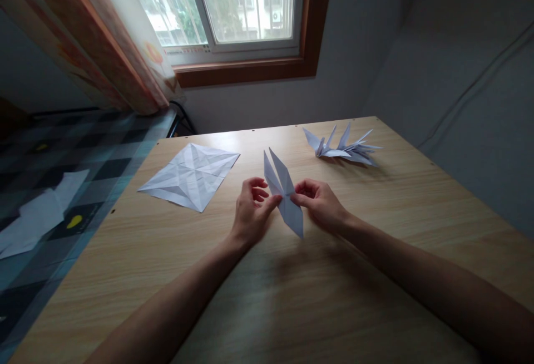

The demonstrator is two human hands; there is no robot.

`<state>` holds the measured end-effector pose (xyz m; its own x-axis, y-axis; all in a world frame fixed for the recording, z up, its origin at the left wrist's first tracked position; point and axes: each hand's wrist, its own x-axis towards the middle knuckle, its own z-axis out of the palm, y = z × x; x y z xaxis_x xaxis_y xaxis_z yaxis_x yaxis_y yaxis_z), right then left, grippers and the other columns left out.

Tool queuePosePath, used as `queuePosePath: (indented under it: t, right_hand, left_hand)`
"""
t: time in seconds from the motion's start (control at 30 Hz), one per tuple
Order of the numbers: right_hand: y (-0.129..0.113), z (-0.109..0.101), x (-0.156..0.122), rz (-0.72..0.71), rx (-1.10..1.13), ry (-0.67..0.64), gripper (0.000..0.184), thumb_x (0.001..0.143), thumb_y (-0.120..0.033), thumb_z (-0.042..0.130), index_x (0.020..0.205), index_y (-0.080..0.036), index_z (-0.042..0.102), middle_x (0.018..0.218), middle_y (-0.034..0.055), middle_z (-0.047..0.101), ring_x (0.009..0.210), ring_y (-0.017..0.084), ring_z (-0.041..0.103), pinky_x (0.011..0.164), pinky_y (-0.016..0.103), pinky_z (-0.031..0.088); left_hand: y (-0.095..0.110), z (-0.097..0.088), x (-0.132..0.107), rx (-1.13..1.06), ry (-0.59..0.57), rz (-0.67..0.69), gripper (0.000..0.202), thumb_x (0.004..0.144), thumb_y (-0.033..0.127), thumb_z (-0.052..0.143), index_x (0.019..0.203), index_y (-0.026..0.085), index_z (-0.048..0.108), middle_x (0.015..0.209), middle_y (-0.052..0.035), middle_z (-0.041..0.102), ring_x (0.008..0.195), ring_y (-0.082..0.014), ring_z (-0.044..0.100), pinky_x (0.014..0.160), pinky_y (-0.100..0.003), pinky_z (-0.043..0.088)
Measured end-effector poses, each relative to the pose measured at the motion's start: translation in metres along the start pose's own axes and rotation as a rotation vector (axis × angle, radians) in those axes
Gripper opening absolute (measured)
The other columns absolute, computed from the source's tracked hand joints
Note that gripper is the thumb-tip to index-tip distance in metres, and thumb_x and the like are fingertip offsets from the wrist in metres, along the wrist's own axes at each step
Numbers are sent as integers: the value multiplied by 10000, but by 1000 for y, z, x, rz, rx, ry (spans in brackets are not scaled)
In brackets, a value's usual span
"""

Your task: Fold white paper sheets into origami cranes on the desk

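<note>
A folded white origami paper [287, 197], long and diamond-shaped with two split points at its upper end, is held up over the wooden table [258, 297]. My left hand [252, 211] pinches its left edge near the middle, the thumb on the near face and the other fingers curled apart. On the opposite edge, my right hand [319, 202] grips the paper with its thumb in front, the fingers bent behind. Part of the fingertips is hidden by the paper. Left of my hands lies a creased square sheet [192, 175], opened out flat.
Several folded paper cranes [344, 149] sit bunched together at the table's back right. A bed with a checked cover [54, 241] adjoins the table on the left, with loose white paper [41, 214] on it. Behind are a window [250, 8] and a curtain [100, 30].
</note>
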<state>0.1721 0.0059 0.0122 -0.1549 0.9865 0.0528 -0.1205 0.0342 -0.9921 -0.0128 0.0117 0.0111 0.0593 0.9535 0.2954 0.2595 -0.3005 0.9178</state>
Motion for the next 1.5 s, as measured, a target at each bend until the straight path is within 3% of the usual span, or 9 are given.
queuePosePath:
  t: [0.13, 0.33, 0.5, 0.77, 0.9, 1.13, 1.37, 1.5]
  right_hand:
    - [-3, 10, 2, 24, 26, -2, 277, 666, -374, 801, 756, -172, 635, 700, -8, 647, 651, 135, 583, 649, 276, 466]
    - [7, 16, 5, -3, 34, 122, 368, 659, -376, 803, 908, -192, 604, 721, -27, 616, 638, 130, 572, 596, 258, 454]
    - [7, 18, 4, 51, 76, 42, 288, 674, -399, 784, 781, -172, 643, 705, 1, 664, 602, 129, 582, 567, 259, 447]
    - [5, 21, 3, 107, 102, 76, 287, 608, -382, 821, 641, -168, 633, 532, -26, 602, 480, 107, 513, 480, 248, 404]
    - [11, 20, 4, 86, 100, 106, 279, 626, -361, 817, 719, -163, 644, 611, -7, 652, 522, 114, 550, 500, 247, 421]
    - [12, 19, 2, 9, 129, 178, 435, 578, -356, 856, 802, -210, 513, 620, -53, 632, 543, 122, 578, 530, 250, 463]
    - [13, 24, -1, -44, 71, 183, 384, 592, -373, 856, 785, -197, 576, 689, -11, 644, 627, 150, 608, 602, 285, 506]
    - [13, 25, -5, -74, 2, 165, 314, 664, -410, 812, 793, -196, 621, 736, 13, 669, 647, 172, 628, 622, 310, 522]
  left_hand:
    - [4, 3, 1, -307, -164, -118, 261, 770, 365, 706, 867, 128, 656, 788, -37, 670, 725, -161, 604, 680, -285, 475]
    - [2, 5, 0, -442, -153, -191, 228, 728, 344, 754, 781, 133, 688, 753, -30, 707, 722, -169, 639, 679, -278, 490]
    - [-5, 7, 0, -573, -138, -261, 340, 673, 345, 813, 826, 167, 566, 700, -2, 703, 627, -156, 660, 619, -271, 501]
    - [-3, 6, -1, -490, -134, -305, 431, 693, 373, 796, 924, 198, 477, 641, 23, 676, 523, -146, 627, 499, -221, 428]
    - [-1, 8, -1, -560, -84, -293, 444, 668, 338, 800, 896, 212, 441, 671, 43, 662, 568, -128, 624, 553, -225, 454]
    - [1, 7, -1, -520, -77, -297, 440, 641, 287, 813, 922, 187, 490, 656, 45, 647, 572, -108, 603, 566, -215, 445]
    - [1, 6, 0, -517, -61, -299, 426, 622, 270, 819, 919, 174, 529, 686, 14, 682, 601, -121, 624, 603, -238, 471]
    - [-2, 6, 0, -468, -77, -281, 315, 622, 280, 814, 802, 151, 590, 730, -12, 685, 654, -131, 630, 650, -253, 481]
